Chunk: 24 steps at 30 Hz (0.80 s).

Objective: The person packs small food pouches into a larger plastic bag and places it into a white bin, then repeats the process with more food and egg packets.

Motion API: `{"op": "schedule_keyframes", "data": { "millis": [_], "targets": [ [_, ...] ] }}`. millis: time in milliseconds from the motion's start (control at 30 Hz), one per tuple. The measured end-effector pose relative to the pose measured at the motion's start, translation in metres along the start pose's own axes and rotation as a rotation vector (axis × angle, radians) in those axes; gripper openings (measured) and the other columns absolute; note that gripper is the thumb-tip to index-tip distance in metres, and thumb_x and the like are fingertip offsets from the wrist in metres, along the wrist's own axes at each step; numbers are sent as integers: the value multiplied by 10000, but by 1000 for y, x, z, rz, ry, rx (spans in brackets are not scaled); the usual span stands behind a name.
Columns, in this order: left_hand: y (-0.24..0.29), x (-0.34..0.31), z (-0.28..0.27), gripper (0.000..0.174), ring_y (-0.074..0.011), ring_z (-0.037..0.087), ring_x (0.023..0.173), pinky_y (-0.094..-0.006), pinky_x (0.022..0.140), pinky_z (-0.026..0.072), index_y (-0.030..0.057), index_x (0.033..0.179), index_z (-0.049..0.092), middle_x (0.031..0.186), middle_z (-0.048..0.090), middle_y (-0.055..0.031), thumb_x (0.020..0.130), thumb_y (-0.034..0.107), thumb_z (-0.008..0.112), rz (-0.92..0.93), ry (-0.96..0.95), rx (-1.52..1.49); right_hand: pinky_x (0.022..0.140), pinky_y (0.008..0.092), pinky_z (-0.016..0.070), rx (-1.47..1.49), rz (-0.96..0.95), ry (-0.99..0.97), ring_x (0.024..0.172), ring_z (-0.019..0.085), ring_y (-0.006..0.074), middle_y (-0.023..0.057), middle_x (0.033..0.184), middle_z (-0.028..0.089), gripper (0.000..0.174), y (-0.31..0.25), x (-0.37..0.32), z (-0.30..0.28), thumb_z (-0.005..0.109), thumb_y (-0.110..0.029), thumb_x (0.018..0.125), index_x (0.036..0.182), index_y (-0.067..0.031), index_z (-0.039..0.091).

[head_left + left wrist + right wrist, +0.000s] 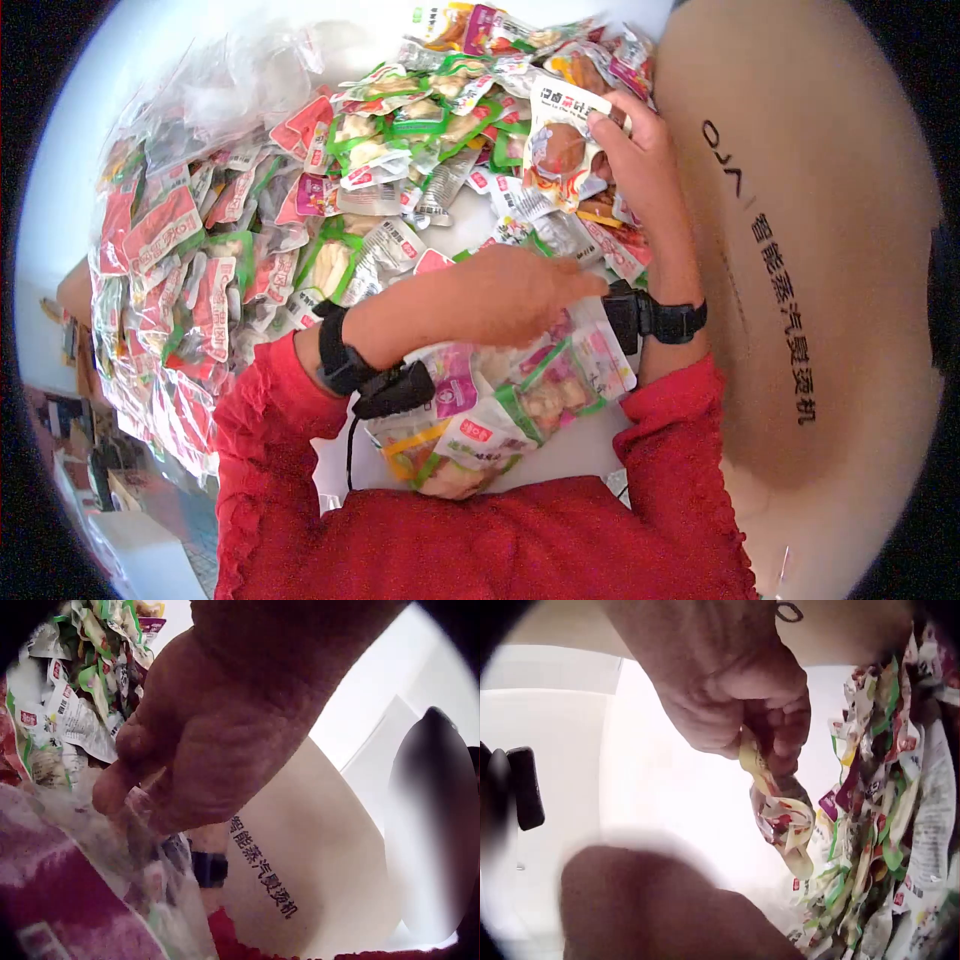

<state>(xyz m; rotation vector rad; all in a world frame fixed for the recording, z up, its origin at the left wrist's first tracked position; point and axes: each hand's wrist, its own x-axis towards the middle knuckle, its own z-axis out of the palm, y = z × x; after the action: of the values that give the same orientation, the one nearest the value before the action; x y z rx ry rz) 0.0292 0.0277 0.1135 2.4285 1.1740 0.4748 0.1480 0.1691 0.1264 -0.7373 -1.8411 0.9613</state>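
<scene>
In the head view my right hand [640, 150] holds up a white snack packet [558, 145] with a round brown food pictured on it, pinched at its edge between thumb and fingers. The right wrist view shows that packet [784, 825] hanging from the fingertips. My left hand [500, 295] reaches across the front, over a bunch of packets [480, 440] close to my body. Seen from the left wrist, its curled fingers [116, 784] pinch the edge of a clear plastic bag [187, 915] with purple print behind the film.
A big heap of snack packets [400, 120] spreads over the white table from back to left. Clear plastic wrap [240, 90] lies on its left side. A large cardboard box [810, 250] with black lettering stands along the right.
</scene>
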Motion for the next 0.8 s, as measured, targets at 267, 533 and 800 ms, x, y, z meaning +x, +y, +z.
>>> {"op": "schedule_keyframes", "data": {
  "millis": [267,533,800],
  "targets": [
    [2,-18,-16,145,-274,511,751,-338,656,411,35,885,517,799,492,-99,863,162,453,115,105,-146,441,251,454,-49,153,1,507,536,114,67,708,572,203,-11,-39,-43,530,-133,776,938,-11,533],
    [57,-62,-25,24,-225,512,723,-304,630,415,31,831,533,776,514,-63,813,47,536,48,443,-117,454,234,475,517,313,-285,642,547,87,38,810,554,174,-24,-111,-23,528,-122,810,953,-26,511],
    [75,-78,-22,44,-238,499,718,-312,616,415,33,841,537,741,504,-75,798,32,548,127,563,23,569,306,482,-29,-56,-972,629,566,170,86,700,579,236,-76,-125,12,544,-242,792,815,-8,564]
  ]
}}
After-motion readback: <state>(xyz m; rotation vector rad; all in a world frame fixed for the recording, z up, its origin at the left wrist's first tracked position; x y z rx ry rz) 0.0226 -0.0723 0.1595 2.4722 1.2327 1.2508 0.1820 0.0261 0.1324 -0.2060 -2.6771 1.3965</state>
